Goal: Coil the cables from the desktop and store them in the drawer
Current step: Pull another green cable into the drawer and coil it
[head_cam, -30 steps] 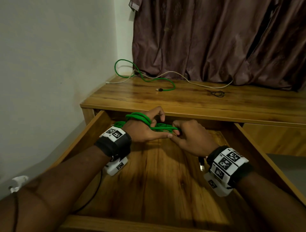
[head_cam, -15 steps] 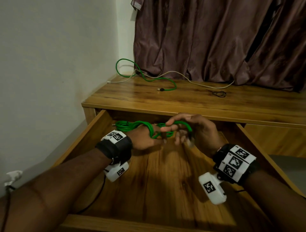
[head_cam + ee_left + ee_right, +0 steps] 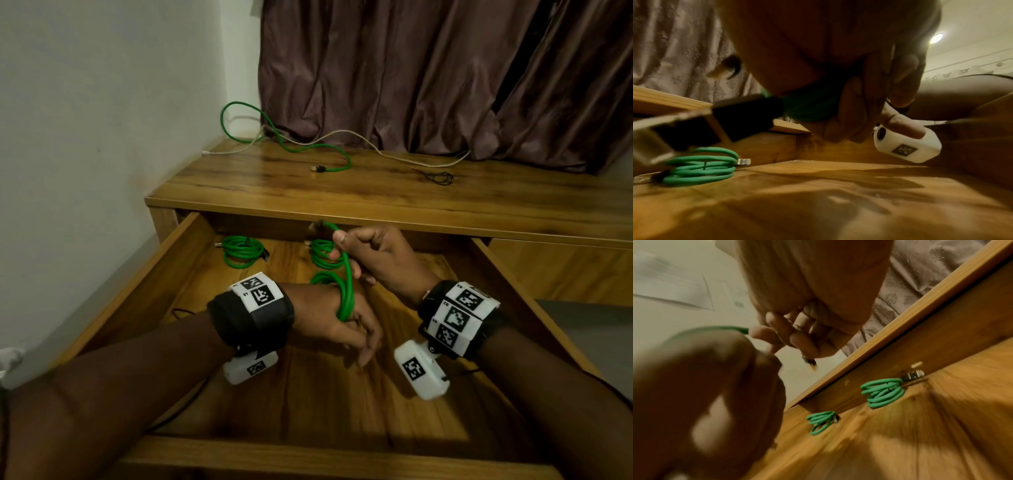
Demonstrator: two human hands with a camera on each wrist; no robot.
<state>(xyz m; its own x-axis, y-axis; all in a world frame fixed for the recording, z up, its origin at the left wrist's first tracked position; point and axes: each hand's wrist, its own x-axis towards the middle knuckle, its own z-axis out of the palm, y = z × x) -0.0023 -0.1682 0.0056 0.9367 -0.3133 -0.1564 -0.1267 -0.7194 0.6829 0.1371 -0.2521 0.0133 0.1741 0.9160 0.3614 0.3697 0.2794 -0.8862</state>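
Wooden and warm-toned, the desk (image 3: pixel 376 192) is standing in a room corner, with a pale wall (image 3: pixel 102 120) running along its left side and a brown curtain (image 3: pixel 445 75) hanging behind it. Its drawer (image 3: pixel 178 260) is sitting pulled out below the desktop edge. Above the drawer floor, the left hand (image 3: pixel 329 322) is curling its fingers around a green cable coil (image 3: pixel 344 298), whose loops are passing over the back of that hand. The right hand (image 3: pixel 373 253), just behind the left one, is pinching the free end of the same cable between thumb and forefinger, with the plug tip showing blurred near the desktop edge. Two finished green coils are lying on the drawer floor against its back wall: the left stored coil (image 3: pixel 241 251) and the middle stored coil (image 3: pixel 323 253), the latter partly hidden by the right hand. On the desktop, behind the drawer, a loose green cable (image 3: pixel 308 150) is looping up against the wall, a white cable (image 3: pixel 394 152) is trailing along the foot of the curtain, and a small black cord (image 3: pixel 438 177) is lying bunched to the right of them. Black bands with white printed markers are wrapping both wrists.
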